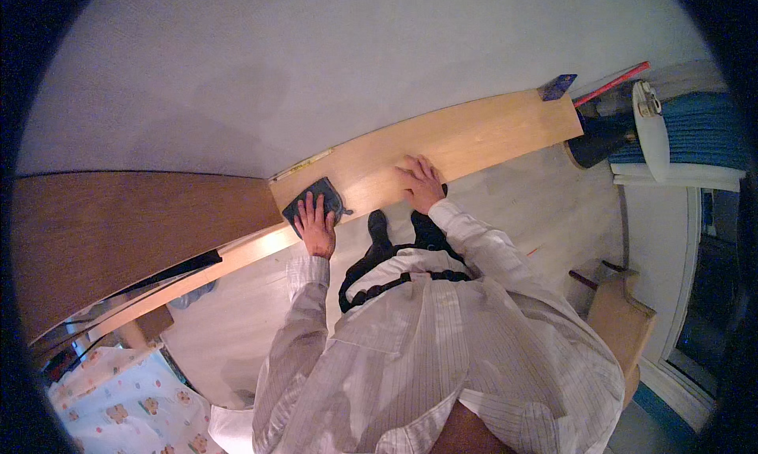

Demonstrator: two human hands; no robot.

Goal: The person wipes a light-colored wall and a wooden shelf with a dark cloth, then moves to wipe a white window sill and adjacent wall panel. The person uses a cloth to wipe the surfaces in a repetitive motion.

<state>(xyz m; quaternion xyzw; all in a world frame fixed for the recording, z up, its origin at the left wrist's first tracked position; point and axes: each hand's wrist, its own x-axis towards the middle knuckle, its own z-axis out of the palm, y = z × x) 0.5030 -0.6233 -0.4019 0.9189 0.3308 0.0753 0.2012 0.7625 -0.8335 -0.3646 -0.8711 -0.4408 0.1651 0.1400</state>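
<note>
My left hand (317,228) lies flat, fingers spread, on a folded dark cloth (323,189) at the left end of a long, narrow light-wood shelf (491,125). One side of the cloth reaches the shelf's front edge, and a small tab or corner sticks out on its right. Farther right, my right hand (423,184) rests palm down near the shelf's front edge with its fingers apart and nothing in it. Part of the cloth is hidden under my left hand.
A brown wood panel (142,235) adjoins the shelf's left end. A dark blue card-like object (558,87) stands at the far right end. Beyond it are a red stick (616,83) and a white oval panel (651,134). Patterned fabric (142,403) lies at lower left.
</note>
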